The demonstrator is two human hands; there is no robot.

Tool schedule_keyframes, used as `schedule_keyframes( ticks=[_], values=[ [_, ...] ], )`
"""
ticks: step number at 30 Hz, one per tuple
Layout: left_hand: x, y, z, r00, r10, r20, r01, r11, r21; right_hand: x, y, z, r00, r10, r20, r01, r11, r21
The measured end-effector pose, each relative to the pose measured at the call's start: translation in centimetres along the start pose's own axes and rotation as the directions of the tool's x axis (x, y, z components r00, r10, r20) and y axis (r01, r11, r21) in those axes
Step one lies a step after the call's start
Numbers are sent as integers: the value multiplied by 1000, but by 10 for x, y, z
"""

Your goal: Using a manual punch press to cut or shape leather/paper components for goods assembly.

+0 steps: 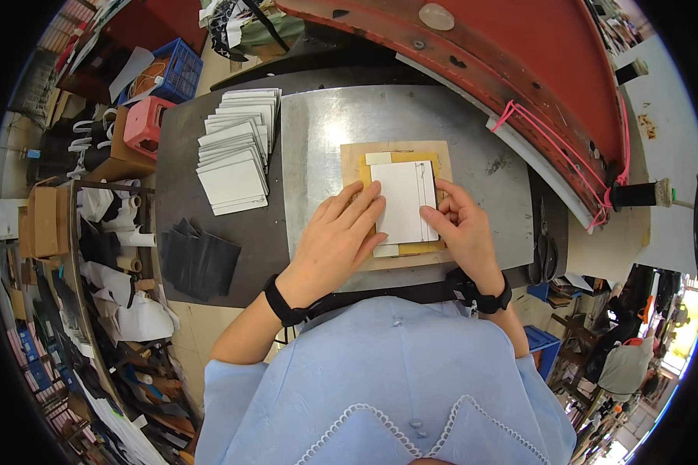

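A white rectangular panel (pixel 399 203) with thin dark lines along its right side lies on a yellow plate (pixel 436 161), which sits on a tan board (pixel 353 159). My left hand (pixel 337 236) rests with its fingers stretched out flat against the panel's left edge. At the opposite edge, my right hand (pixel 467 232) grips the panel between thumb and curled fingers, the thumb lying on its face. Pale strips show on the yellow plate above and below the panel. What lies underneath the panel is hidden.
A fanned stack of white panels (pixel 236 167) stands left of the metal sheet (pixel 310 124), with black pieces (pixel 199 260) nearer me. A large red machine part (pixel 512 54) overhangs the far right. Black scissors (pixel 544 252) lie at the table's right. Shelving with rolls (pixel 124 232) is at left.
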State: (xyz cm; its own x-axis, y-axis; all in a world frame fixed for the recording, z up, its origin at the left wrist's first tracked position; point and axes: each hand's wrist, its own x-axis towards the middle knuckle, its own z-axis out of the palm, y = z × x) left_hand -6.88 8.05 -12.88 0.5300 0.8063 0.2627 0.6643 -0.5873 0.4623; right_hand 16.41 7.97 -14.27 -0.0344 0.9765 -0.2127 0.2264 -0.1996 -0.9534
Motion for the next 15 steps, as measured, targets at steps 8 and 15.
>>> schedule_keyframes(
  ticks=[8,15],
  values=[
    [4,-2,-2,999,-23,26,23,1000,-20,0,1,1,1000,-29,-9,28,998,-52],
    [11,-15,-3,998,-17,52,17,1000,-17,2,6,0,998,-56,-1,55,996,-73]
  ],
)
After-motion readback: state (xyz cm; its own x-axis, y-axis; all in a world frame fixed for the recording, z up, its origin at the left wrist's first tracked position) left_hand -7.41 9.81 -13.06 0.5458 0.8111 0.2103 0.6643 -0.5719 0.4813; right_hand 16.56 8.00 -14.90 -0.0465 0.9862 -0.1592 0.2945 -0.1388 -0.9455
